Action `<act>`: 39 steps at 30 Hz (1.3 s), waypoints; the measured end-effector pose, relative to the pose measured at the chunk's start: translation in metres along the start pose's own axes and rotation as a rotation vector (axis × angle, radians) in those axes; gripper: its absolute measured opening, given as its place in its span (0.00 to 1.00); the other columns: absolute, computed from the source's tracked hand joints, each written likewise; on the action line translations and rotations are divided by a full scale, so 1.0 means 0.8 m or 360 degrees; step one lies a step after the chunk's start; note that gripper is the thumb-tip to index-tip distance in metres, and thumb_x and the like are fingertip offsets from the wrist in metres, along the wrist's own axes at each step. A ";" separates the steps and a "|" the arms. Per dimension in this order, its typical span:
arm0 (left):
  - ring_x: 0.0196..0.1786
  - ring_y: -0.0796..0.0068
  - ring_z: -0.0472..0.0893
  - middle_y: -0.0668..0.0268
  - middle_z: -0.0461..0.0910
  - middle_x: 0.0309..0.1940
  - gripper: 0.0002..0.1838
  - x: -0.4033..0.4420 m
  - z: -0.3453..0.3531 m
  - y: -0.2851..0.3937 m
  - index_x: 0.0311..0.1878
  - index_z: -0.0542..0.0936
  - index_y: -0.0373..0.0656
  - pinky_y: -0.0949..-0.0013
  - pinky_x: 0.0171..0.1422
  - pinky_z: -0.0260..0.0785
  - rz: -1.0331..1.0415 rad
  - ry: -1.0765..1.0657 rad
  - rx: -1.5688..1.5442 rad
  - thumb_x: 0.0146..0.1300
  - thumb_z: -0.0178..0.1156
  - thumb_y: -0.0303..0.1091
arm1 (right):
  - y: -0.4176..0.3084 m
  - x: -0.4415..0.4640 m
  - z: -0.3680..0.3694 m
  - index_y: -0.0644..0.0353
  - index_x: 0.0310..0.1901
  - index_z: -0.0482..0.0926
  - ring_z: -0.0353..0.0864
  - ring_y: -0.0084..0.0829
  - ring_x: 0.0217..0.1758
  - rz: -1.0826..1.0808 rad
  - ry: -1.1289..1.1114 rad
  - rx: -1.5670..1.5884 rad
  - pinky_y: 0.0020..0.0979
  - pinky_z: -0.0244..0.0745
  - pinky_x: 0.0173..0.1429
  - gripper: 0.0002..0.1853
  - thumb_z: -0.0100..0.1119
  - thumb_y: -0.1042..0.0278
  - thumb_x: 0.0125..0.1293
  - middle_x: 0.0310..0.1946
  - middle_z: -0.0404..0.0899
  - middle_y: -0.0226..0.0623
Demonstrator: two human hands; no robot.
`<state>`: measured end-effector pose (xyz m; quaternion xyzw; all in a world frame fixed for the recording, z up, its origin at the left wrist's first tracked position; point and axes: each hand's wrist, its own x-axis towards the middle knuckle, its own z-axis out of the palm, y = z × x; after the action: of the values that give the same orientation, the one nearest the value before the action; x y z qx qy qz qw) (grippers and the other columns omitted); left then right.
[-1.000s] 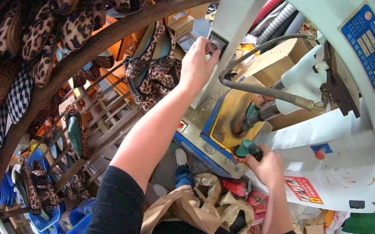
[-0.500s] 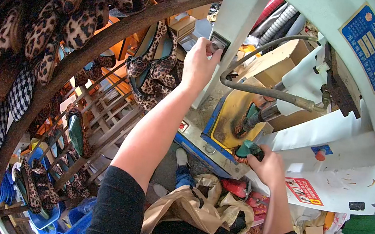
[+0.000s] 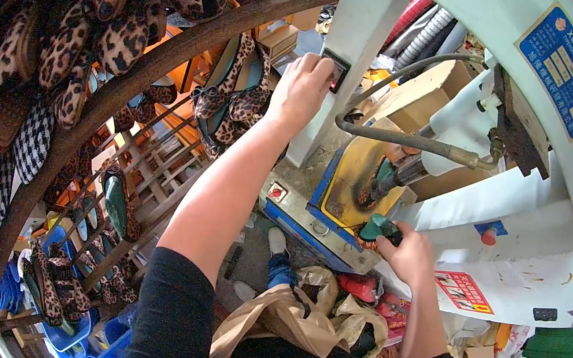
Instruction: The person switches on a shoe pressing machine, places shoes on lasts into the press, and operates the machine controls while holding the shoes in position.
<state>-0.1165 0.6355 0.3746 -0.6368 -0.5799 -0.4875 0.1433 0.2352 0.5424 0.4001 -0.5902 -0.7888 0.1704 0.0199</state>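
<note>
My left hand (image 3: 299,90) is raised to a small black control panel (image 3: 335,72) on the light grey post. Its fingers are bent and together at the panel's left edge, and the fingertips are hidden. My right hand (image 3: 408,255) is closed round the dark end of a shoe on a green last (image 3: 377,230), held at the near edge of the yellow pad (image 3: 358,178). A second lasted shoe (image 3: 376,186) is on that pad, under the machine's dark cylinder (image 3: 410,171).
A shoe rack (image 3: 59,138) curves along the left, loaded with leopard-print and houndstooth shoes. A hose (image 3: 411,140) crosses in front of the cylinder. A red rotary switch (image 3: 276,192) sits on the machine base. Bags and scraps (image 3: 355,315) lie below.
My left hand has shifted slightly left and up on the panel, uncovering more of its face. The right hand and its shoe stay nearly in place.
</note>
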 end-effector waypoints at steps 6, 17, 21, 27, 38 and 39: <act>0.55 0.43 0.80 0.50 0.80 0.48 0.18 0.000 0.000 0.007 0.53 0.77 0.37 0.51 0.60 0.74 -0.0270 -0.0013 -0.0185 0.63 0.71 0.29 | -0.003 -0.001 0.000 0.60 0.51 0.87 0.89 0.57 0.44 -0.0015 0.0018 0.0011 0.52 0.83 0.54 0.26 0.70 0.48 0.58 0.37 0.88 0.58; 0.52 0.50 0.83 0.50 0.82 0.46 0.18 -0.005 0.008 0.004 0.51 0.77 0.35 0.54 0.58 0.76 -0.0445 0.0022 -0.0302 0.64 0.72 0.33 | -0.008 0.003 -0.005 0.61 0.53 0.86 0.90 0.56 0.43 0.0069 -0.0084 0.0090 0.51 0.84 0.52 0.28 0.69 0.46 0.59 0.36 0.88 0.57; 0.48 0.54 0.84 0.51 0.83 0.41 0.19 -0.003 0.007 0.011 0.49 0.78 0.33 0.57 0.56 0.76 -0.0583 0.0020 -0.0354 0.63 0.73 0.35 | 0.003 0.004 0.006 0.60 0.53 0.86 0.90 0.56 0.42 -0.0030 0.0008 -0.0019 0.51 0.84 0.52 0.27 0.69 0.46 0.59 0.36 0.88 0.57; 0.47 0.55 0.85 0.50 0.84 0.42 0.18 -0.004 0.009 0.013 0.48 0.79 0.33 0.58 0.55 0.77 -0.0607 0.0075 -0.0390 0.64 0.73 0.36 | 0.004 0.003 0.006 0.59 0.53 0.87 0.89 0.57 0.43 -0.0069 0.0008 -0.0051 0.51 0.83 0.53 0.27 0.69 0.46 0.60 0.37 0.88 0.57; 0.44 0.58 0.88 0.53 0.87 0.39 0.18 -0.004 0.013 0.016 0.47 0.79 0.33 0.59 0.53 0.78 -0.0747 0.0086 -0.0474 0.64 0.73 0.37 | 0.007 0.001 0.006 0.60 0.55 0.86 0.89 0.58 0.44 -0.0039 -0.0013 0.0013 0.52 0.82 0.55 0.29 0.68 0.45 0.61 0.38 0.88 0.57; 0.43 0.59 0.88 0.53 0.87 0.39 0.18 -0.003 0.012 0.018 0.47 0.79 0.34 0.60 0.52 0.78 -0.0768 0.0077 -0.0479 0.64 0.73 0.37 | 0.007 0.000 0.005 0.60 0.55 0.86 0.89 0.58 0.44 -0.0043 -0.0007 0.0010 0.52 0.82 0.55 0.29 0.68 0.45 0.61 0.38 0.88 0.58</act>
<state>-0.0994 0.6373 0.3733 -0.4827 -0.6323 -0.6031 -0.0592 0.2396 0.5428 0.3950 -0.5790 -0.7963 0.1740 0.0223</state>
